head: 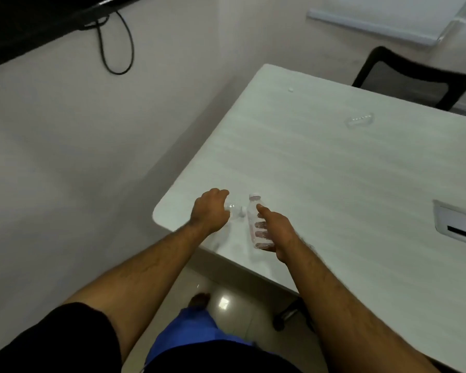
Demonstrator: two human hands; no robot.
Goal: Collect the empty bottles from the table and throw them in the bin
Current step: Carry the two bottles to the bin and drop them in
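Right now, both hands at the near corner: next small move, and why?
Probably close the left hand on the lying bottle and lift it. The right hand already wraps the upright bottle, while the left only covers its bottle's end. A third bottle lies farther across the table; no bin is in view.

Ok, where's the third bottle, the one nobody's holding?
The loose bottle lies on its side far across the table, on the right of the head view, near the black chair.
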